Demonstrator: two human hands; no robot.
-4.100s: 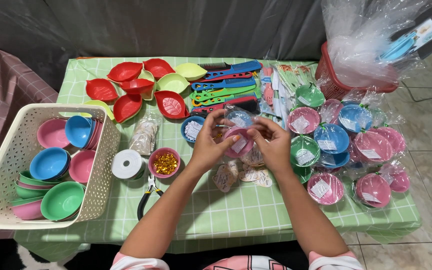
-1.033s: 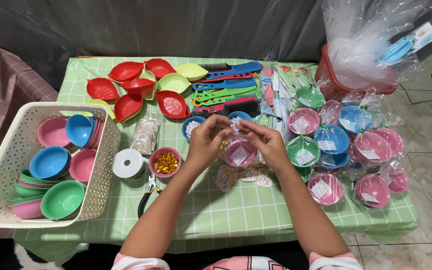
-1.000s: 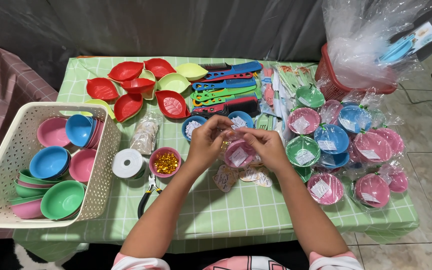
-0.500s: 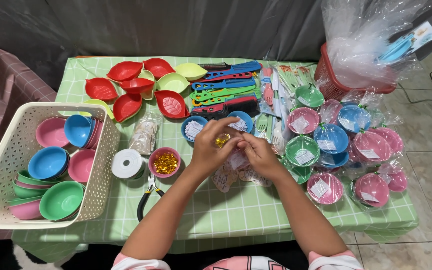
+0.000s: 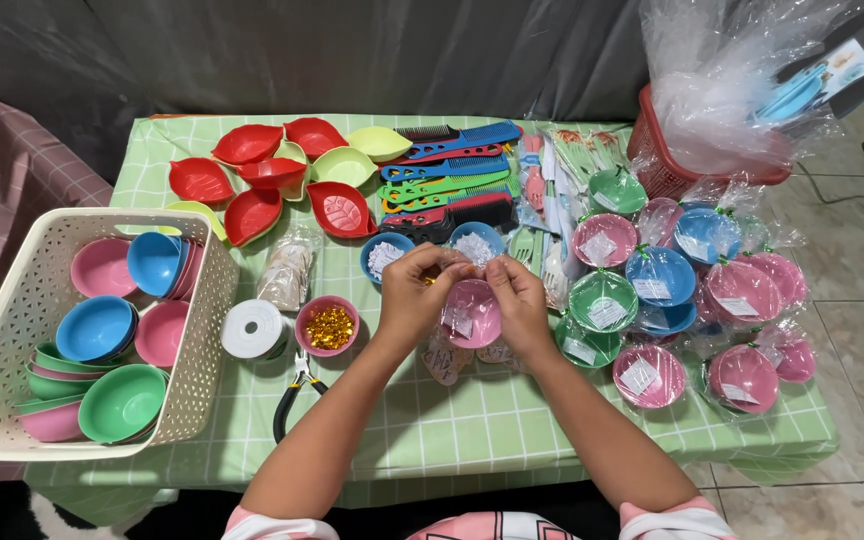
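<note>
A small pink bowl in a clear plastic bag (image 5: 474,310) is held over the green checked table (image 5: 422,420) by both hands. My left hand (image 5: 414,295) pinches the gathered top of the bag together with a bit of gold tie. My right hand (image 5: 517,298) grips the bag's right side and top. A pink bowl of gold ties (image 5: 328,325) sits just left of my left hand, beside a white roll of ribbon (image 5: 252,330) and black pliers (image 5: 294,392).
A cream basket (image 5: 202,330) of pink, blue and green bowls stands at left. Several bagged bowls (image 5: 672,290) fill the right side. Red and yellow leaf dishes (image 5: 282,175), coloured combs (image 5: 447,180) and a red basket with plastic bags (image 5: 667,170) lie behind.
The hands lifted the bagged pink bowl, then brought it back down to the table. The fingers have closed in on the top of the bag.
</note>
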